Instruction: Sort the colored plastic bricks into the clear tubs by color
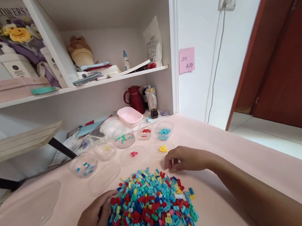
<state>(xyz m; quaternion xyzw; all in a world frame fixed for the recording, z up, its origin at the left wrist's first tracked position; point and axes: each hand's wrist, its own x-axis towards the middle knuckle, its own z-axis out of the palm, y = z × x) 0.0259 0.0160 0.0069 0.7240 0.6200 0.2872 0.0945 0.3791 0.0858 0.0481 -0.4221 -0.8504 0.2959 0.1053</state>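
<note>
A big heap of small mixed-colour toy building bricks (150,206) lies on the pink tabletop. My left hand (94,217) rests against the heap's left side, index finger stretched along its edge and the other fingertips partly hidden. Beyond the heap's far right edge is my right hand (185,158), fingers curled down and tips close together; whatever they may hold is hidden. Just past it lies a shallow clear lid (153,156) with several yellow bricks (162,148). Beside that, another clear lid (125,161) bears a few pinkish-red bricks (134,154).
Clear tubs hold blue (85,167), pale yellow (105,150), green (123,139), red (145,131) and light-blue bricks (164,131). Clear lids (105,178) lie at left. Behind stand a pink basin (130,117), a red jug (136,100) and a bottle (153,103) under a shelf (120,77).
</note>
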